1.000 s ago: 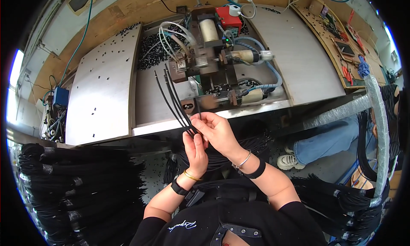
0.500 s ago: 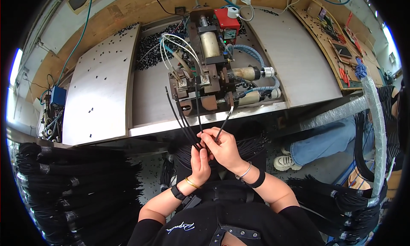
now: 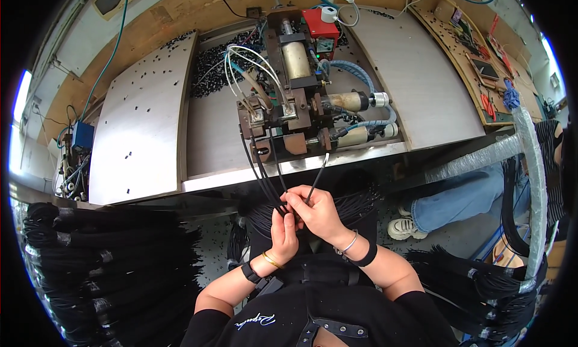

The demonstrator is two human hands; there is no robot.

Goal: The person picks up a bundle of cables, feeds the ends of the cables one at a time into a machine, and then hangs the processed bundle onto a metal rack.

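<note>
My left hand (image 3: 282,231) grips a bunch of thin black cables (image 3: 260,169) whose far ends reach up to the front of the small metal machine (image 3: 288,109) on the bench. My right hand (image 3: 318,213) pinches a single black cable (image 3: 316,178) with a metal tip, angled up and to the right toward the bench edge. Both hands meet just below the bench's steel front edge. The machine has brown blocks, clear tubes and silver cylinders.
A steel bench top (image 3: 141,127) carries scattered small black parts (image 3: 211,61). Bundles of black cables (image 3: 90,269) hang at lower left and lower right (image 3: 481,287). A wrapped pole (image 3: 533,184) stands at right. Another person's legs in jeans (image 3: 457,199) show beside it.
The view has shifted so the machine sits nearer the middle. My right hand has separated one cable from the bunch and holds it angled to the right; the bunch now reaches the machine's front.
</note>
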